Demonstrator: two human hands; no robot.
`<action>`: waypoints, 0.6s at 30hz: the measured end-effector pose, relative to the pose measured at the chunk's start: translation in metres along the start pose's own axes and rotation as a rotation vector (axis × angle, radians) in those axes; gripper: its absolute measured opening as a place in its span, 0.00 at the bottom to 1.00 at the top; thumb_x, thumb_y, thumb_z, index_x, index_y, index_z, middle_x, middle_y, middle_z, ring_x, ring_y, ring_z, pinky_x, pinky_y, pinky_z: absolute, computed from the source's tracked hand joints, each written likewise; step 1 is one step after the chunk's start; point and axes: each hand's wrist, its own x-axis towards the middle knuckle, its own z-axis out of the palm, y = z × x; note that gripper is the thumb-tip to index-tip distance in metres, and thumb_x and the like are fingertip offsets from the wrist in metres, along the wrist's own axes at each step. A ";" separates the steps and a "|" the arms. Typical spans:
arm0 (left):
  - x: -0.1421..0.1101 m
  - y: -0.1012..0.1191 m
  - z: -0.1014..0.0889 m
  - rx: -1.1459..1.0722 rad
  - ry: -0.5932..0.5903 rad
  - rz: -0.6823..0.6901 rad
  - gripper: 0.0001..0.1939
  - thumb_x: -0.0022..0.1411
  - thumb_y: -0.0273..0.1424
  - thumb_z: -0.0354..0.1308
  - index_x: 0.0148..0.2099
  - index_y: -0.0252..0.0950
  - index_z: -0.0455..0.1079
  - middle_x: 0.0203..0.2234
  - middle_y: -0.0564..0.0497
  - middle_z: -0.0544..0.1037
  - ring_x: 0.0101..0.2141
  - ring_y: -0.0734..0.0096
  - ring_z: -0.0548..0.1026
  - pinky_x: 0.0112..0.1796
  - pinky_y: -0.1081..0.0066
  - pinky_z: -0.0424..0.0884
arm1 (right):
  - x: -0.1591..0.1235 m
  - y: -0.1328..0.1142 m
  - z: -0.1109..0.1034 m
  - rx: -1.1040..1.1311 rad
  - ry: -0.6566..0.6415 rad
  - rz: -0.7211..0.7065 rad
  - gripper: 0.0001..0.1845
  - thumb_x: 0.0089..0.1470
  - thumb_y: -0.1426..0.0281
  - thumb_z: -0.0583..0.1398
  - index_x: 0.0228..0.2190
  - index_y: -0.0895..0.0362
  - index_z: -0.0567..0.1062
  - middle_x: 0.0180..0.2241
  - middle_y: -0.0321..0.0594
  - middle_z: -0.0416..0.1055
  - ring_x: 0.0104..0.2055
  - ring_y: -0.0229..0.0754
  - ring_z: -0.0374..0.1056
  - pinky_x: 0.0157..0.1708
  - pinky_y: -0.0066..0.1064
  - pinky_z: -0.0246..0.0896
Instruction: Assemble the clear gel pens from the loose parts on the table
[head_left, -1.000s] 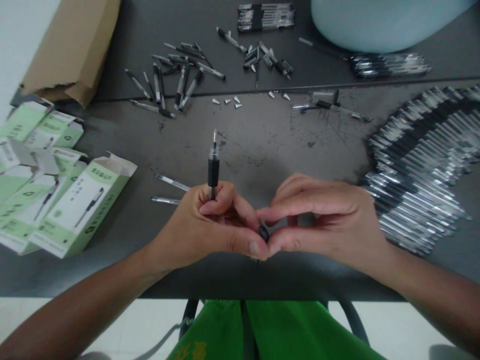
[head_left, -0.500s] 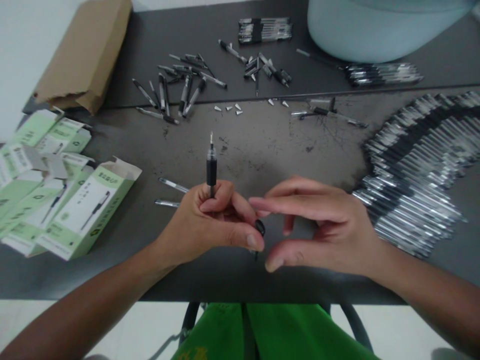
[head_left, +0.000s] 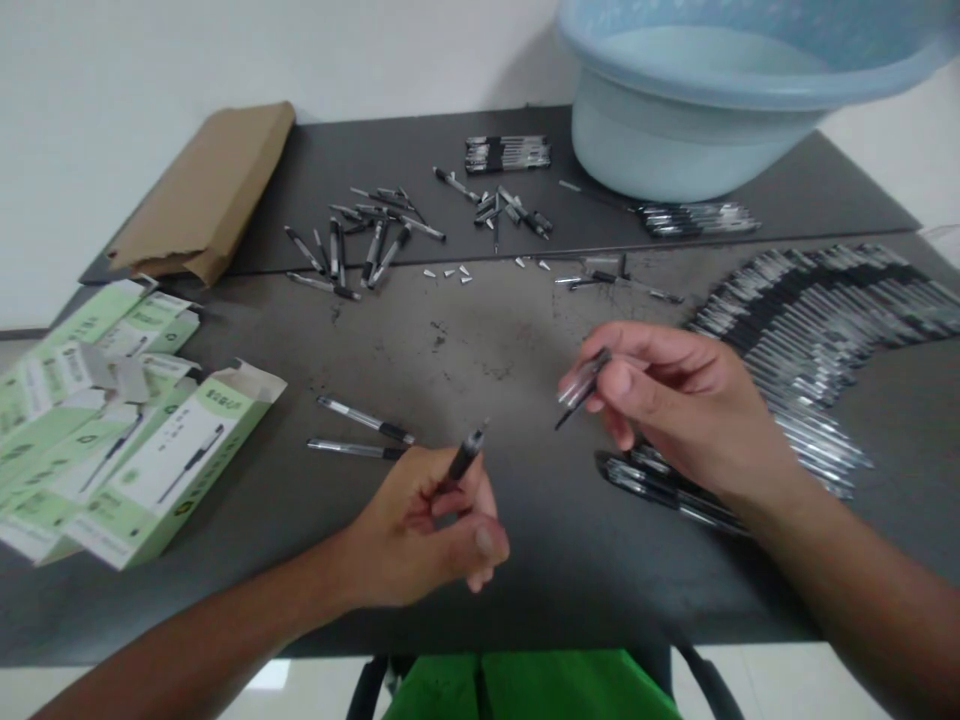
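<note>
In my left hand (head_left: 435, 535) is an uncapped pen (head_left: 466, 455) with a black grip, its tip pointing up and away from me; the fingers are wrapped around its barrel. My right hand (head_left: 667, 400) pinches a clear pen cap (head_left: 583, 385) with a black clip between thumb and fingers. The cap and the pen are apart. Two capped pens (head_left: 364, 418) lie on the table just beyond my left hand. Under my right hand rest several capped pens (head_left: 660, 490), partly hidden by it.
Green and white pen boxes (head_left: 180, 450) pile up at the left, below a brown paper package (head_left: 202, 190). Loose pen parts (head_left: 375, 240) and small silver tips (head_left: 465, 273) lie farther back. A blue basin (head_left: 675, 130) stands at the back right; a long row of pens (head_left: 810, 320) fans out at right.
The hands have moved apart. My right hand has taken the cap from near my left thumb and lifted it to the right. The camera view has tilted up.
</note>
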 end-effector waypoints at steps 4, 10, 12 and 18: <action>-0.006 -0.014 -0.004 0.092 -0.094 -0.064 0.30 0.75 0.59 0.47 0.32 0.40 0.59 0.14 0.55 0.69 0.15 0.74 0.64 0.18 0.75 0.61 | -0.003 -0.002 0.003 -0.115 0.124 -0.121 0.11 0.60 0.69 0.72 0.45 0.45 0.87 0.36 0.31 0.85 0.24 0.28 0.70 0.20 0.15 0.66; -0.007 -0.016 0.002 0.141 -0.004 -0.024 0.27 0.78 0.53 0.44 0.31 0.40 0.58 0.12 0.59 0.61 0.14 0.75 0.58 0.18 0.73 0.54 | -0.011 -0.001 0.012 -0.327 0.122 -0.236 0.15 0.58 0.71 0.73 0.47 0.45 0.87 0.36 0.34 0.85 0.32 0.34 0.77 0.26 0.24 0.69; -0.008 -0.014 0.004 0.168 0.035 -0.016 0.27 0.79 0.51 0.45 0.30 0.39 0.60 0.12 0.59 0.61 0.15 0.76 0.57 0.18 0.73 0.53 | -0.012 -0.002 0.012 -0.373 0.128 -0.274 0.16 0.57 0.71 0.73 0.47 0.46 0.87 0.34 0.35 0.84 0.30 0.35 0.75 0.25 0.26 0.67; -0.008 -0.013 0.004 0.214 -0.011 0.041 0.28 0.80 0.49 0.46 0.29 0.38 0.61 0.15 0.58 0.61 0.16 0.77 0.59 0.18 0.74 0.53 | -0.012 -0.004 0.015 -0.394 0.104 -0.326 0.15 0.56 0.74 0.73 0.46 0.48 0.88 0.32 0.34 0.84 0.23 0.32 0.68 0.23 0.27 0.65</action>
